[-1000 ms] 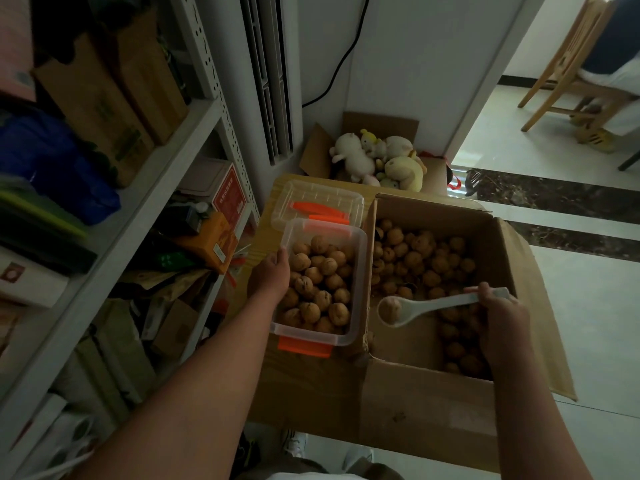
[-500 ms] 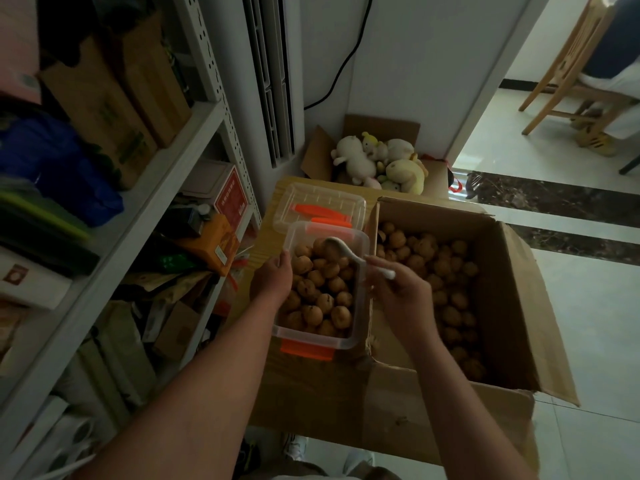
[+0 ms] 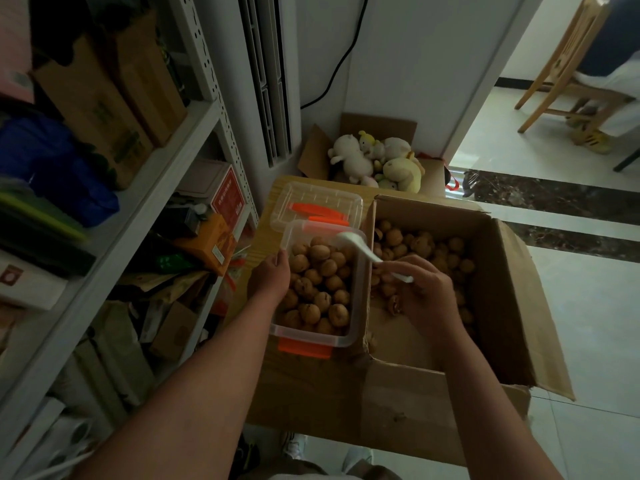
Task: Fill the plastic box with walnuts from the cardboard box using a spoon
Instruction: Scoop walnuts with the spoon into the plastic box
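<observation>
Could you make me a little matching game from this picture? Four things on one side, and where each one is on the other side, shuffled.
Things:
1. spoon
2. plastic box
3. soft toys
4. cardboard box

Places:
A. in a small carton at the back
B. held in the right hand
C. open, directly right of the plastic box
D. gripped at its side by the left hand

Pairs: 1-B, 2-D, 3-A, 4-C

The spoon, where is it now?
Head view: the right hand holds the spoon, bowl over the far right corner of the plastic box.
</observation>
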`<state>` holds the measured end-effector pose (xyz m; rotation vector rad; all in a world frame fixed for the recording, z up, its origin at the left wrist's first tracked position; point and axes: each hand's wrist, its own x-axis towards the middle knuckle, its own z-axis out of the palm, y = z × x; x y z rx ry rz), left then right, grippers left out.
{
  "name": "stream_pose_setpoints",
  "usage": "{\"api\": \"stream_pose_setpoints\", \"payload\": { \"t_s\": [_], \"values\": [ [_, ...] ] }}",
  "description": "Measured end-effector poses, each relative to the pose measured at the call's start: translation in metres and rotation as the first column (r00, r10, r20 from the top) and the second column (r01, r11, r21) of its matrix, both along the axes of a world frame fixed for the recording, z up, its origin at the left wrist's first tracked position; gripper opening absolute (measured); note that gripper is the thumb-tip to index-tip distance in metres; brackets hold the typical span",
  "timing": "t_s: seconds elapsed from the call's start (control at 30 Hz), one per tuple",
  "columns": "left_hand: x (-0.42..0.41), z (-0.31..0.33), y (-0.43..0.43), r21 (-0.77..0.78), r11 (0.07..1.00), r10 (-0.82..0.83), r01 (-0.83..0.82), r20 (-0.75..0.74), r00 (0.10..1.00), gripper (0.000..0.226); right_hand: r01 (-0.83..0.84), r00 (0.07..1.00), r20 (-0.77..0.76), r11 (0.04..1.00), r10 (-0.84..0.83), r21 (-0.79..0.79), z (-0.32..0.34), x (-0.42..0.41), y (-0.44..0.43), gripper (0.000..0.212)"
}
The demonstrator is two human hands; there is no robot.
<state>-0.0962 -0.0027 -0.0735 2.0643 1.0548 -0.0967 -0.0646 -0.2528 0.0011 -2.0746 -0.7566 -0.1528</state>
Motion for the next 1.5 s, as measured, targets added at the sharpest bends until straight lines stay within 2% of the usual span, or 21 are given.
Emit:
{"api": "stream_pose_setpoints", "payload": {
  "t_s": [0.1, 0.27, 0.43, 0.5, 0.57, 0.63, 0.7, 0.77, 0.87, 0.97, 1.1, 1.23, 1.4, 1.5],
  "values": [
    [0.000, -0.001, 0.001, -0.002, 1.000, 0.005, -0.005, 0.003, 1.000, 0.059, -0.121, 0.993, -0.026, 0.984, 0.119, -0.130, 0.004, -0.006, 0.008, 0.035],
    [0.000, -0.002, 0.002, 0.009, 1.000, -0.011, 0.011, -0.009, 1.000, 0.064, -0.221, 0.975, -0.084, 0.927, 0.205, -0.303, 0.016, -0.005, 0.005, 0.037],
    [-0.001, -0.001, 0.001, 0.002, 1.000, -0.010, 0.010, -0.002, 1.000, 0.062, -0.207, 0.976, -0.006, 0.916, 0.218, -0.343, 0.027, -0.006, 0.005, 0.041],
    [-0.001, 0.000, 0.001, 0.003, 1.000, -0.011, 0.011, -0.006, 1.000, 0.061, -0.116, 0.986, 0.082, 0.953, 0.144, -0.278, 0.024, -0.008, 0.006, 0.037],
    [-0.001, 0.000, 0.000, 0.003, 1.000, -0.012, 0.012, -0.009, 1.000, 0.061, 0.048, 0.984, 0.177, 0.993, -0.029, -0.107, 0.020, -0.009, 0.002, 0.033],
    [-0.001, 0.000, 0.000, -0.002, 1.000, -0.008, 0.008, -0.004, 1.000, 0.061, 0.208, 0.952, 0.216, 0.976, -0.216, 0.058, 0.013, -0.008, -0.010, 0.032],
    [-0.001, 0.000, 0.001, -0.005, 1.000, -0.006, 0.006, -0.004, 1.000, 0.060, 0.332, 0.917, 0.199, 0.938, -0.345, 0.095, 0.003, -0.004, -0.027, 0.024],
    [-0.001, 0.001, 0.000, 0.003, 1.000, -0.008, 0.008, -0.012, 1.000, 0.061, 0.437, 0.892, 0.128, 0.900, -0.434, 0.007, -0.011, 0.001, -0.047, 0.019],
    [-0.001, 0.002, -0.001, 0.017, 1.000, -0.008, 0.008, -0.023, 1.000, 0.061, 0.519, 0.850, 0.024, 0.828, -0.526, -0.212, -0.038, 0.000, -0.072, 0.021],
    [0.000, 0.003, -0.001, 0.027, 1.000, -0.013, 0.014, -0.027, 1.000, 0.061, 0.556, 0.800, -0.073, 0.783, -0.595, -0.278, -0.053, -0.007, -0.080, 0.017],
    [0.000, 0.003, -0.001, 0.043, 0.999, -0.023, 0.024, -0.037, 0.999, 0.062, 0.642, 0.721, -0.155, 0.735, -0.675, -0.215, -0.055, -0.005, -0.079, 0.014],
    [-0.001, 0.003, -0.002, 0.033, 0.999, -0.013, 0.014, -0.031, 0.999, 0.060, 0.714, 0.610, -0.364, 0.687, -0.704, -0.131, -0.054, 0.002, -0.081, 0.018],
    [-0.002, 0.003, -0.001, 0.029, 1.000, -0.006, 0.007, -0.024, 1.000, 0.060, 0.766, 0.375, -0.709, 0.630, -0.598, -0.126, -0.063, -0.003, -0.074, 0.019],
    [-0.002, 0.003, -0.001, 0.025, 1.000, -0.002, 0.003, -0.021, 1.000, 0.061, 0.757, 0.320, -0.811, 0.647, -0.490, -0.092, -0.066, -0.005, -0.073, 0.022]
  ]
}}
